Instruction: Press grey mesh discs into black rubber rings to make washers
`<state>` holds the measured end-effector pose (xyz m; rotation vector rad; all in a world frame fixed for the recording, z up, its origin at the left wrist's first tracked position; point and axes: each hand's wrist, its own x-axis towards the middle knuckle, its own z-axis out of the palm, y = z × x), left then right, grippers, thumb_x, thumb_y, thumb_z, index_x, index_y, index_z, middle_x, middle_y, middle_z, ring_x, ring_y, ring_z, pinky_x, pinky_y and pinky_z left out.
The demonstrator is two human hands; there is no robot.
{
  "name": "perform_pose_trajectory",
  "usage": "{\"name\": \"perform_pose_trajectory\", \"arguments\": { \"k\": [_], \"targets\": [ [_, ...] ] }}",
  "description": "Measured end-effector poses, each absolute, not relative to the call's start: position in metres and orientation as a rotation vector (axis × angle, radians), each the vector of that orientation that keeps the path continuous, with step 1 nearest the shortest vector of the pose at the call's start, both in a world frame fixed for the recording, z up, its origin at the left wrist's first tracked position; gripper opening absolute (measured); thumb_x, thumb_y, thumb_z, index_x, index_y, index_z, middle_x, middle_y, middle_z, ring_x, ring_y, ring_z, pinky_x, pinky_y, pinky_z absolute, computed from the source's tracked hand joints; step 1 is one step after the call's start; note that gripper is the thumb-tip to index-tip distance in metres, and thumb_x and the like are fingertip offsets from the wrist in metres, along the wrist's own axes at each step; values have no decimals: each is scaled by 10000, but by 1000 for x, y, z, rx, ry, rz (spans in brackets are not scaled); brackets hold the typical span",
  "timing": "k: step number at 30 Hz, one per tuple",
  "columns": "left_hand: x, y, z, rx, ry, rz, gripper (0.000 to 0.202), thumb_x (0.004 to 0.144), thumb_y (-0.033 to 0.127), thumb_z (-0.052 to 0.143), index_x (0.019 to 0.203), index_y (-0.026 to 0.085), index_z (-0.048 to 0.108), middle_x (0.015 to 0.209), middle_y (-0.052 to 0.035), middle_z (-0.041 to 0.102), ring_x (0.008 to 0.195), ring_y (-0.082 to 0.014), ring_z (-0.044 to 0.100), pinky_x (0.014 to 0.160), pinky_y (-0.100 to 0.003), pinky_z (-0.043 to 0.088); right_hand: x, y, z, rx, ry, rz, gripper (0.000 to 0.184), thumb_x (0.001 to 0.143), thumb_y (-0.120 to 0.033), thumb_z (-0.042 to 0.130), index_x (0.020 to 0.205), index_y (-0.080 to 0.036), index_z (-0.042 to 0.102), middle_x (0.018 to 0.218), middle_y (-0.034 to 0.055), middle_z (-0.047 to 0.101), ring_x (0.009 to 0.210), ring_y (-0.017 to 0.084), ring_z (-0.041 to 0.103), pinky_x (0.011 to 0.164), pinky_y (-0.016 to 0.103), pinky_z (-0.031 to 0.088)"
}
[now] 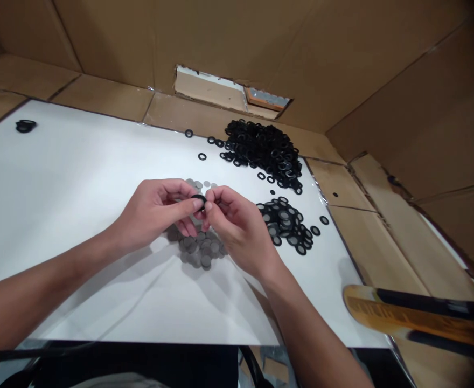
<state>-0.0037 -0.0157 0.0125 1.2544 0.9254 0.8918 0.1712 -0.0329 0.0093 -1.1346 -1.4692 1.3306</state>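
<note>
Both hands are clenched on one small black rubber ring, pinching it between their fingertips. My left hand comes in from the left and my right hand from the near side, and they meet above the middle of a glossy white board. The fingers hide much of the ring, so I can't be sure whether anything sits inside it. Just below the hands lies a loose pile of flat grey discs, with a few more just beyond them. To the right is a smaller heap of black rings with grey centres, and farther off is a large heap of plain black rings. A small clump of black rings sits at the far left. Brown cardboard sheeting rises beyond the board, and a blurred yellow-and-black strip lies at near right.
</note>
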Motion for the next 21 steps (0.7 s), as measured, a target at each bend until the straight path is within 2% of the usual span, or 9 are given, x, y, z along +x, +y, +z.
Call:
{"name": "perform_pose_trajectory", "arguments": {
  "k": [10,15,21],
  "targets": [
    [-1,-17,10,1210,931,951,123,867,273,705,816,162,688,651,27,715,545,-127,700,554,-202,585,167,-33,14,-1139,-1437,1271,127,902,-275,608,824,-181,571,739,-21,595,638,93,550,602,221,456],
    [0,-17,10,1229,965,981,134,869,298,706,836,169,699,693,29,716,553,-123,698,557,-200,587,167,-32,14,-1158,-1456,1222,125,891,-275,631,825,-177,591,747,-19,589,645,93,541,610,225,448],
    [0,-17,11,1243,1009,952,129,856,296,718,847,169,700,656,34,706,563,-122,701,567,-191,586,168,-31,13,-1204,-1448,1181,103,875,-256,625,819,-180,583,743,-21,571,640,100,528,594,240,427]
  ]
}}
